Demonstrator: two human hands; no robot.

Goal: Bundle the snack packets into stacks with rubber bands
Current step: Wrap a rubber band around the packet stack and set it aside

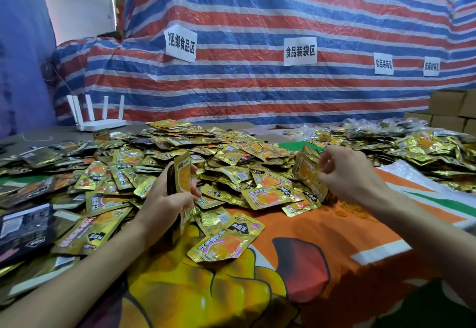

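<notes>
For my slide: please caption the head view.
Left hand grips a stack of snack packets while right hand pinches another packet at the pile.

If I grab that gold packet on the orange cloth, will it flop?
Probably bends a little: the packet looks like thin crinkled foil. Likely light: the left hand holds several together. Glossy, so maybe slippery.

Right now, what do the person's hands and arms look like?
Both the left hand and right hand are bare: no gloves, rings, watch or wristband visible. Both forearms are uncovered to the frame edge, with no sleeve in view.
</notes>
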